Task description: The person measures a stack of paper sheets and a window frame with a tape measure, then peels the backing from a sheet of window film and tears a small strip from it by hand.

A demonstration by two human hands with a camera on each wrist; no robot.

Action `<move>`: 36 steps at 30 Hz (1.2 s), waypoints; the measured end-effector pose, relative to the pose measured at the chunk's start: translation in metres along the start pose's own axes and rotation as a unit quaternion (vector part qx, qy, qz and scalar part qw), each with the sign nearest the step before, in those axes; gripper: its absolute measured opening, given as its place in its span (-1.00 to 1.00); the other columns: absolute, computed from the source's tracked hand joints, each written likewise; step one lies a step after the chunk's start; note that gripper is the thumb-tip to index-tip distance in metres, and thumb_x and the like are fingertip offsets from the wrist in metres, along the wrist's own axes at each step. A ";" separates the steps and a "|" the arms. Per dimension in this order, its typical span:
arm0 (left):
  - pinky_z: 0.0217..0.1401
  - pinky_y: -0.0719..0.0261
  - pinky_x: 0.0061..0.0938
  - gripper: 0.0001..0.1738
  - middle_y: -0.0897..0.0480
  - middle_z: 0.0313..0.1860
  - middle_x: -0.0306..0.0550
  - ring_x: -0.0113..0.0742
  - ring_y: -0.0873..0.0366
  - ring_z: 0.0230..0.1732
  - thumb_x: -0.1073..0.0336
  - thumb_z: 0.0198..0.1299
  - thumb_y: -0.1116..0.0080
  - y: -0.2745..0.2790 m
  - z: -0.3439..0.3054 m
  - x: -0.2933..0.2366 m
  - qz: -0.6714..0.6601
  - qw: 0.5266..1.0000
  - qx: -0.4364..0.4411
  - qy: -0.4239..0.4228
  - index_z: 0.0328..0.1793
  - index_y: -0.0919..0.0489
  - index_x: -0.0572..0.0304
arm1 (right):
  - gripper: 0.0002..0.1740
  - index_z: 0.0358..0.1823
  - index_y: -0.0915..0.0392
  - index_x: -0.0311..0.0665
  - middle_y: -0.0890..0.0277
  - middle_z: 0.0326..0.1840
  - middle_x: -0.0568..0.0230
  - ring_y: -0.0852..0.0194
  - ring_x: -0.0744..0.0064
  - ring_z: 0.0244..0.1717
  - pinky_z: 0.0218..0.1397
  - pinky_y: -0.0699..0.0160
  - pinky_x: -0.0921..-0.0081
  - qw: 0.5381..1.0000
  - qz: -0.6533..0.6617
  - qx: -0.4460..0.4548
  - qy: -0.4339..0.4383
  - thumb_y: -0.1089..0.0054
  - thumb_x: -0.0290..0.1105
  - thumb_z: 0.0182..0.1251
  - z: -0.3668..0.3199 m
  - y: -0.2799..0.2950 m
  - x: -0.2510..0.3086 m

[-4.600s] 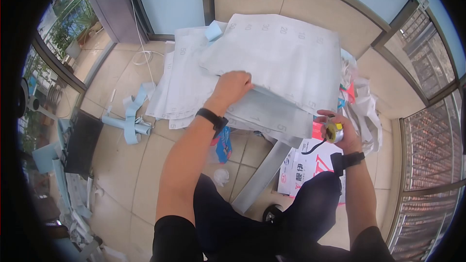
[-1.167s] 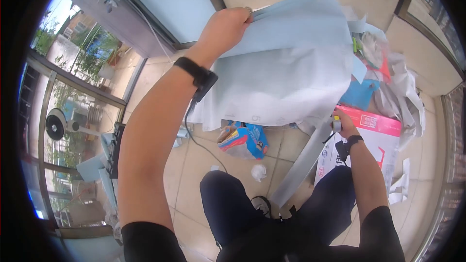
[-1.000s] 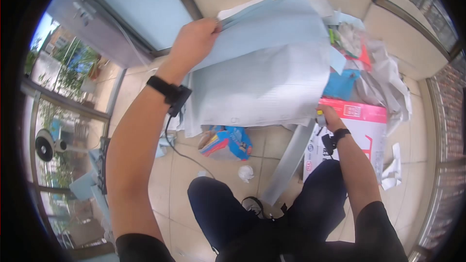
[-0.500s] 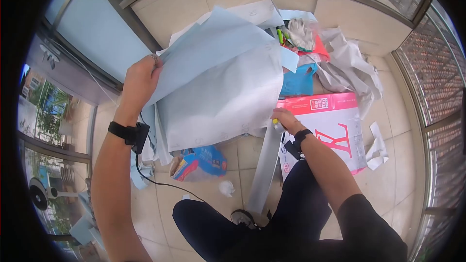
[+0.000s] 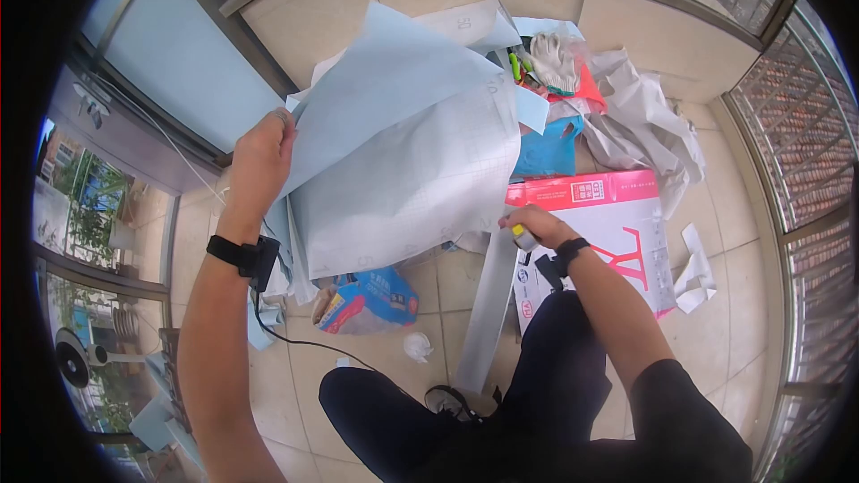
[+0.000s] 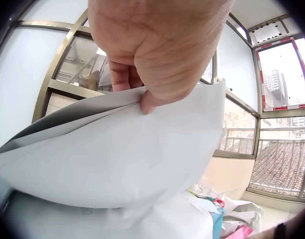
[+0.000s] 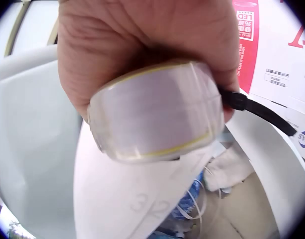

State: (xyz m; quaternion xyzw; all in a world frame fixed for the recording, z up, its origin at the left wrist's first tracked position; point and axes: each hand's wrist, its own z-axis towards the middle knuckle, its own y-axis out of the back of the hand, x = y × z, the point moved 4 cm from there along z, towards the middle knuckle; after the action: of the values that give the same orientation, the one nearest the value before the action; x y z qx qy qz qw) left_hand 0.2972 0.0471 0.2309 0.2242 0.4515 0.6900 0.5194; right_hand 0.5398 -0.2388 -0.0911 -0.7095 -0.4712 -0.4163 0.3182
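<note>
My left hand point(image 5: 261, 156) pinches the left edge of a few large sheets, thumb on the near face in the left wrist view. The upper pale blue sheet point(image 5: 385, 80) is folded back with a corner pointing up; layers gape apart beside the thumb. Beneath it spreads a whitish sheet point(image 5: 412, 197) with a printed grid and numbers along its edge. My right hand point(image 5: 544, 225) grips a tape measure point(image 7: 157, 114), a rounded clear-cased one with yellow edges and a black strap point(image 7: 264, 114). It is close to the lower sheet's right corner.
A pink and white carton point(image 5: 617, 233) lies at right, beside a long grey strip point(image 5: 488, 322). Behind are a work glove point(image 5: 555, 63), a blue bag point(image 5: 550, 148) and crumpled white sheeting point(image 5: 640, 116). A blue printed bag point(image 5: 371, 300) and crumpled paper point(image 5: 417, 346) lie in front.
My left hand has gone from the pile's front middle to its left, and blue sheets are now folded back. The view has turned. My right hand keeps the tape measure near the right corner.
</note>
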 end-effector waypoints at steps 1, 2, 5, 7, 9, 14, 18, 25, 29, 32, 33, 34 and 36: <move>-0.19 -0.56 -0.15 -0.86 -0.62 -0.21 0.12 0.20 -0.59 -0.20 0.54 0.11 -0.18 -0.004 -0.003 0.003 0.001 1.000 -0.006 -0.011 -0.18 -0.57 0.25 | -0.59 -0.17 -0.68 -0.42 -0.68 -0.10 0.06 -0.64 0.25 -0.15 -0.07 -0.57 0.39 1.000 -0.001 0.000 -0.001 -0.08 -0.19 0.22 -0.013 0.005 0.011; -0.19 -0.56 -0.15 -0.86 -0.62 -0.21 0.12 0.20 -0.59 -0.20 0.54 0.11 -0.18 -0.007 -0.007 0.003 0.001 1.000 -0.006 -0.009 -0.18 -0.57 0.25 | -0.54 -0.11 -0.65 -0.47 -0.66 -0.16 0.04 -0.63 0.27 -0.24 -0.17 -0.57 0.41 0.997 0.064 0.041 0.013 -0.08 -0.18 0.20 -0.030 0.006 0.029; -0.13 -0.57 -0.20 -0.78 -0.58 -0.11 0.06 0.11 -0.59 -0.13 0.51 0.06 -0.21 -0.020 -0.027 -0.009 0.112 0.983 -0.010 -0.143 -0.13 -0.62 0.20 | -0.38 0.09 -0.53 -0.57 -0.60 -0.35 -0.04 -0.56 0.30 -0.49 -0.42 -0.51 0.51 0.964 0.227 0.127 0.050 -0.10 -0.17 0.12 -0.070 0.011 0.080; -0.10 -0.57 -0.24 -0.74 -0.53 -0.07 0.00 0.01 -0.55 -0.07 0.48 0.03 -0.24 -0.034 -0.043 -0.014 0.108 0.981 0.006 -0.160 -0.09 -0.64 0.24 | -0.21 0.25 -0.41 -0.57 -0.46 -0.39 0.05 -0.42 0.32 -0.38 -0.21 -0.47 0.41 0.935 0.309 0.149 0.091 -0.06 -0.13 0.02 -0.088 0.013 0.118; -0.11 -0.56 -0.23 -0.74 -0.52 -0.09 0.00 0.00 -0.53 -0.07 0.46 0.03 -0.25 -0.044 -0.058 -0.030 0.085 0.984 0.017 -0.155 -0.10 -0.64 0.29 | -0.17 0.30 -0.35 -0.59 -0.43 -0.41 0.10 -0.39 0.33 -0.38 -0.20 -0.44 0.40 0.916 0.355 0.140 0.126 -0.05 -0.13 0.02 -0.098 0.011 0.147; -0.03 -0.57 -0.25 -0.65 -0.52 -0.01 0.11 0.06 -0.51 0.02 0.42 -0.04 -0.32 -0.067 -0.091 -0.062 0.024 0.990 0.055 -0.126 -0.07 -0.64 0.37 | -0.11 0.38 -0.27 -0.59 -0.43 -0.40 0.15 -0.34 0.36 -0.37 -0.21 -0.36 0.40 0.890 0.372 0.200 0.170 -0.03 -0.12 0.03 -0.105 -0.006 0.201; -0.14 -0.58 -0.22 -0.82 -0.55 -0.09 0.08 0.07 -0.57 -0.13 0.44 0.06 -0.27 -0.092 -0.091 -0.037 0.050 0.997 0.035 -0.050 -0.21 -0.61 0.37 | -0.10 0.42 -0.25 -0.52 -0.48 -0.04 0.03 -0.31 0.39 -0.37 -0.31 -0.36 0.47 0.886 0.367 0.215 0.185 -0.04 -0.11 0.03 -0.098 -0.013 0.209; -0.13 -0.49 -0.11 -0.80 -0.55 -0.15 0.17 0.26 -0.52 -0.18 0.40 0.09 -0.30 -0.007 0.013 0.018 0.053 0.997 0.011 -0.052 -0.30 -0.57 0.46 | -0.45 0.12 -0.51 -0.42 -0.57 0.01 0.07 -0.58 0.34 -0.40 -0.30 -0.63 0.44 0.944 0.321 0.045 0.055 -0.08 -0.24 0.13 -0.018 0.012 0.087; -0.10 -0.52 -0.11 -0.83 -0.56 -0.21 0.10 0.19 -0.54 -0.15 0.40 0.05 -0.30 0.022 0.052 0.034 0.118 0.992 0.004 -0.040 -0.26 -0.61 0.34 | -0.75 -0.19 -0.52 -0.21 -0.43 -0.32 0.31 -0.54 0.36 -0.39 -0.33 -0.64 0.40 0.975 0.207 -0.078 0.031 -0.20 -0.27 0.15 0.047 0.024 -0.038; -0.09 -0.53 -0.13 -0.85 -0.58 -0.21 0.07 0.15 -0.56 -0.14 0.42 0.06 -0.28 0.026 0.061 0.033 0.102 0.993 0.000 -0.057 -0.25 -0.63 0.32 | -0.79 -0.24 -0.51 -0.13 -0.40 -0.39 0.34 -0.50 0.37 -0.37 -0.34 -0.63 0.35 0.961 0.249 -0.104 -0.062 -0.24 -0.25 0.14 0.045 0.008 -0.050; -0.08 -0.53 -0.13 -0.86 -0.58 -0.21 0.05 0.14 -0.56 -0.14 0.42 0.07 -0.28 0.026 0.061 0.032 0.098 0.993 0.000 -0.061 -0.25 -0.63 0.32 | -0.78 -0.23 -0.50 -0.13 -0.44 -0.36 0.31 -0.51 0.36 -0.37 -0.33 -0.63 0.34 0.957 0.268 -0.095 -0.064 -0.25 -0.26 0.12 0.038 0.003 -0.043; -0.08 -0.53 -0.14 -0.87 -0.59 -0.21 0.03 0.12 -0.57 -0.14 0.42 0.07 -0.27 0.026 0.061 0.031 0.091 0.994 0.001 -0.066 -0.26 -0.63 0.33 | -0.78 -0.25 -0.51 -0.15 -0.44 -0.35 0.31 -0.51 0.36 -0.40 -0.34 -0.61 0.36 0.958 0.267 -0.083 -0.069 -0.25 -0.25 0.12 0.035 0.000 -0.033; -0.07 -0.53 -0.13 -0.87 -0.59 -0.20 0.03 0.12 -0.57 -0.13 0.43 0.08 -0.27 0.025 0.059 0.032 0.090 0.995 0.011 -0.047 -0.26 -0.63 0.33 | -0.78 -0.26 -0.51 -0.16 -0.44 -0.35 0.30 -0.51 0.36 -0.42 -0.35 -0.59 0.39 0.959 0.261 -0.075 -0.077 -0.24 -0.24 0.12 0.027 -0.008 -0.019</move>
State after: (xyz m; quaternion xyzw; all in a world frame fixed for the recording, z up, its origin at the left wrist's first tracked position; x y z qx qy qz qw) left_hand 0.3185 0.0986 0.2758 0.3020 0.4124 0.7176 0.4731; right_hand 0.5360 -0.2209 -0.1193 -0.8595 -0.2602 -0.2968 0.3248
